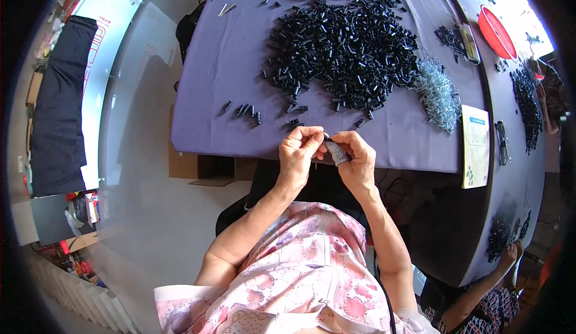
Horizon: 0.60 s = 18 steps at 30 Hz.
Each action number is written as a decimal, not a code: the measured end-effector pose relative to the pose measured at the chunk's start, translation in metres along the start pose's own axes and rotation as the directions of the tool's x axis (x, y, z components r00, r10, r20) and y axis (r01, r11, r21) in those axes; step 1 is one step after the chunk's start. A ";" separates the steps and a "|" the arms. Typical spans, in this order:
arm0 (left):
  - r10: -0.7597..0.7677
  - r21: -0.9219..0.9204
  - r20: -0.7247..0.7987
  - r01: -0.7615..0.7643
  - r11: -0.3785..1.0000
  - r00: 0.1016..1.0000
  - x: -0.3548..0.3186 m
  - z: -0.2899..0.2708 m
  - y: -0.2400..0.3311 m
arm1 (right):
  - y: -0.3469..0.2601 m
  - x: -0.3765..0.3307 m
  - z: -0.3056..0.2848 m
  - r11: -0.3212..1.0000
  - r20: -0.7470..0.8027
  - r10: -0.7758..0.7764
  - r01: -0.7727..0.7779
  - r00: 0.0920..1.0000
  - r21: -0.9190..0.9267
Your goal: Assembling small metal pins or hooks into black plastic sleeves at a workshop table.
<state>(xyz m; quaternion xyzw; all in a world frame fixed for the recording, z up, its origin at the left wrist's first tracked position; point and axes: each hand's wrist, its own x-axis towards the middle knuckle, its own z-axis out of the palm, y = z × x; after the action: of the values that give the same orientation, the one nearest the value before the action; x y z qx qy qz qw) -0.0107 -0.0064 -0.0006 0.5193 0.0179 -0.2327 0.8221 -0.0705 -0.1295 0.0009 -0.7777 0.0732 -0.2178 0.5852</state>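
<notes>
Just off the near table edge, my two hands meet in front of my lap. My left hand (296,154) is closed in a pinch, its thumb and forefinger at a small black piece (327,137). Facing it, my right hand (357,157) is closed too, with its fingertips bent toward the same piece. A grey speckled scrap (337,152), seemingly cloth, sits in the right hand's grip; its lower end looks dark. Fingers partly cover both items. Beyond the hands, a large heap of short black tubes (342,52) spreads over the purple-grey tablecloth (222,58).
Small clear parts (438,94) are piled right of the heap. A booklet (475,145), eyeglasses (502,142) and a red basket (497,32) lie farther right. Another person's hand (510,255) works at the lower right. A cardboard box (186,154) stands under the table's left corner.
</notes>
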 end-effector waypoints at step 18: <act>0.028 0.130 -0.032 -0.023 0.991 0.999 -0.003 0.007 0.001 | -0.007 -0.002 0.003 0.942 -0.041 -0.279 0.265 0.959 -0.206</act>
<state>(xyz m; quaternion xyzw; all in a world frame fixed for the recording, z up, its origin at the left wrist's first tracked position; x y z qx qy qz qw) -0.0142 -0.0109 0.0042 0.5757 0.0098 -0.2140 0.7891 -0.0721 -0.1244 0.0064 -0.8266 0.0069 -0.3150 0.4662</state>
